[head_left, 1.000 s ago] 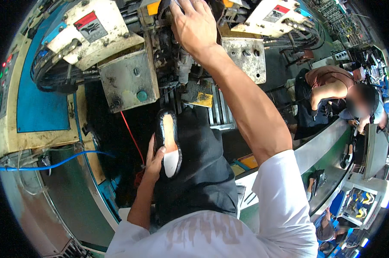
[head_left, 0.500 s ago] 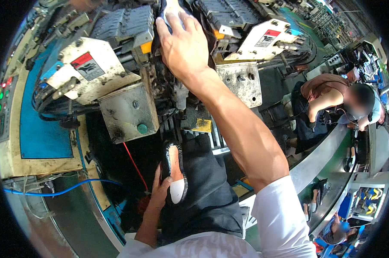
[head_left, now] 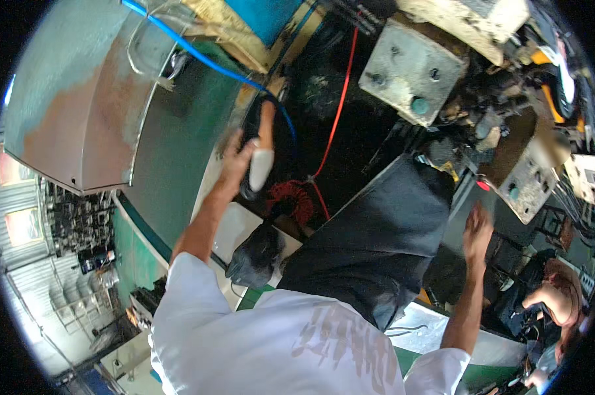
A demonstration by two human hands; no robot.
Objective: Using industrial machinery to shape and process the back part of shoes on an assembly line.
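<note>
Machine (head_left: 478,23) fills upper R, beige plates + dark workings. Green-topped bench (head_left: 172,135) runs down L side. Blk apron (head_left: 376,247) over lap, btwn the two. Metal box (head_left: 409,69) on machine, grubby; green button on it. Blk bag (head_left: 252,258) just L of apron.

Shoe (head_left: 262,168): blk, tan insole, white heel part; off the machine, in the air by bench's near edge, L of red hose (head_left: 350,99). L hand (head_left: 233,161) grips it, thumb at heel part, other fingers round the outer side. R hand (head_left: 478,230) looks empty, fingers loosely out, near red button (head_left: 483,186) but apart from it; blurred.

Progress (judged): held shoe clear of machine, not set down yet. What looks like a 2nd shoe (head_left: 566,85) sits in machine at far R, prob. not finished. Can't tell if held shoe's edge is done, motion blur.
</note>
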